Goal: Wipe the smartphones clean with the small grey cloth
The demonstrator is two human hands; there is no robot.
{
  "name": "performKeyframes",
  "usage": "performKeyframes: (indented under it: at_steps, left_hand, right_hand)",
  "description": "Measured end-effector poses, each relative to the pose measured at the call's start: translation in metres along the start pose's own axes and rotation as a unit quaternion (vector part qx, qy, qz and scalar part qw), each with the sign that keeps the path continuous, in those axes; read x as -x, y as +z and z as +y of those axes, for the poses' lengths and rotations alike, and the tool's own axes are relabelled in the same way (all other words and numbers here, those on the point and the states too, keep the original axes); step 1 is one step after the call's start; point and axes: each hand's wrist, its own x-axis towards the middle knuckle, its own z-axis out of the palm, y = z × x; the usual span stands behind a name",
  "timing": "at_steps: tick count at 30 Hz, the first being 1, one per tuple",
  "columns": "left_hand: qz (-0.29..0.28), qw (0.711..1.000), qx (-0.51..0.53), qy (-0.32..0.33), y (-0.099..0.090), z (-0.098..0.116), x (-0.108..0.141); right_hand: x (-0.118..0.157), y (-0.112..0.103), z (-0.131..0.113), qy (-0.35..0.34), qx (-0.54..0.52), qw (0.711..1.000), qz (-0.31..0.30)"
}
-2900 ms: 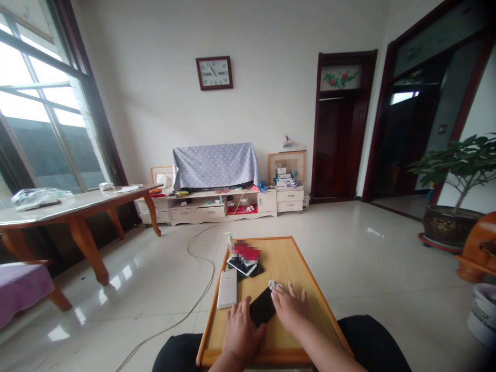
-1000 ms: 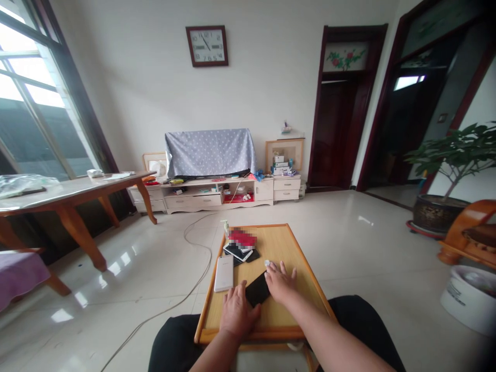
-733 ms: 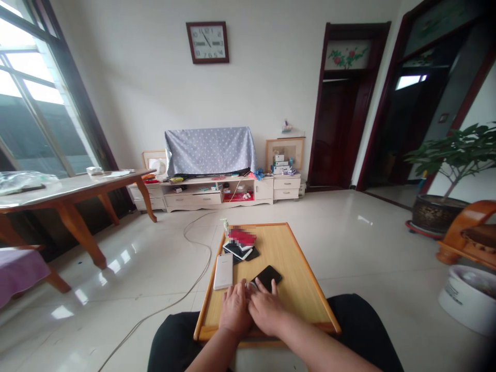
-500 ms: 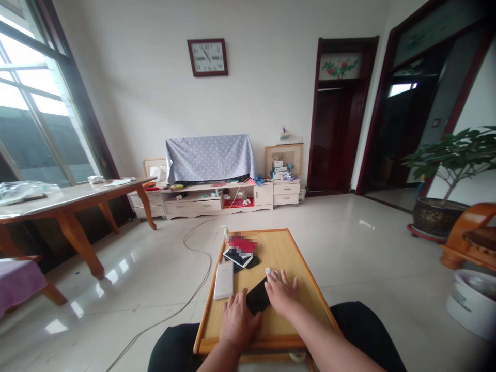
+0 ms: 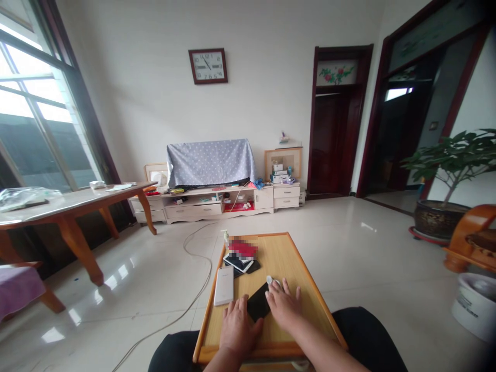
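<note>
Smartphone [image 5: 258,303] flat between left hand [image 5: 237,325] and right hand [image 5: 282,306], touching both

Bright daylight from the left window [image 5: 36,88], glare on the glossy floor tiles [image 5: 89,274], bowed edges.

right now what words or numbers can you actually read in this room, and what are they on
Wall clock: "12" at the top, "6" at the bottom; the other numerals are too small to be sure of.
White bucket: dark print on its side, too small to read.
Pump bottle: label too small to read.
Red item: pixelated, unreadable.
</note>
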Motion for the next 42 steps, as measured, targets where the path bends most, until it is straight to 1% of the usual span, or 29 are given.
performKeyframes:
  at_steps: [2,4,5,6,8,11,13,15,18,20,21,22,25,27,29,33,35,37,40,42]
  left_hand:
    - [0.004,1.0,0.003,0.006,0.001,-0.001,0.0]
    - [0.001,1.0,0.003,0.009,0.002,-0.002,0.0]
    - [-0.001,1.0,0.002,0.009,0.002,-0.002,0.0]
    - [-0.003,1.0,0.002,0.008,0.001,-0.002,0.0]
    - [-0.002,1.0,0.005,0.004,0.0,-0.001,0.001]
    - [0.005,1.0,0.003,0.003,0.0,0.0,0.001]
    - [0.011,1.0,-0.003,0.004,0.001,0.001,0.001]
    - [0.016,1.0,-0.006,0.006,0.002,0.001,0.001]
    - [0.008,1.0,-0.006,0.006,0.001,0.0,0.001]
    - [-0.004,1.0,-0.009,0.003,-0.001,0.0,0.001]
    - [-0.008,1.0,-0.01,0.001,-0.003,0.001,0.002]
    - [-0.011,1.0,-0.011,0.001,-0.004,0.002,0.002]
    - [-0.004,1.0,-0.013,0.006,-0.005,0.004,0.003]
    - [0.003,1.0,-0.013,0.007,-0.004,0.004,0.003]
    - [0.007,1.0,-0.01,0.006,-0.002,0.003,0.002]
    - [-0.008,1.0,-0.014,0.005,-0.003,0.001,0.002]
    - [-0.018,1.0,-0.017,0.004,-0.006,0.002,0.002]
    - [-0.021,1.0,-0.015,0.006,-0.01,0.004,0.003]
    - [-0.02,1.0,-0.014,0.008,-0.014,0.009,0.005]
    - [-0.021,1.0,-0.015,0.001,-0.016,0.011,0.005]
  right_hand:
    - [0.014,0.008,-0.01,-0.064,-0.021,0.998,-0.018]
    - [0.03,0.016,-0.02,-0.134,-0.046,0.989,-0.038]
    - [0.035,0.018,-0.022,-0.153,-0.056,0.986,-0.044]
    - [0.038,0.017,-0.022,-0.159,-0.061,0.984,-0.046]
    - [0.032,0.012,-0.014,-0.125,-0.057,0.99,-0.036]
    - [0.011,-0.001,0.005,-0.026,-0.028,0.999,0.003]
    - [0.004,-0.003,0.01,0.01,-0.013,1.0,0.019]
    - [0.01,0.002,0.004,-0.007,-0.015,1.0,0.013]
    - [0.032,0.015,-0.013,-0.093,-0.047,0.994,-0.018]
    - [0.041,0.019,-0.018,-0.129,-0.061,0.989,-0.027]
    - [0.041,0.019,-0.016,-0.128,-0.06,0.99,-0.025]
    - [0.037,0.016,-0.011,-0.114,-0.053,0.992,-0.018]
    - [0.018,0.004,0.006,-0.029,-0.02,0.999,0.016]
    - [0.01,0.0,0.01,0.009,-0.003,1.0,0.029]
    - [0.013,0.004,0.003,-0.004,-0.003,1.0,0.021]
    - [0.038,0.022,-0.022,-0.101,-0.051,0.993,-0.017]
    - [0.041,0.024,-0.024,-0.117,-0.065,0.991,-0.023]
    - [0.032,0.018,-0.014,-0.09,-0.056,0.994,-0.012]
    - [0.009,0.005,0.006,-0.004,-0.025,0.999,0.027]
    - [0.002,0.001,0.01,0.029,-0.01,0.999,0.039]
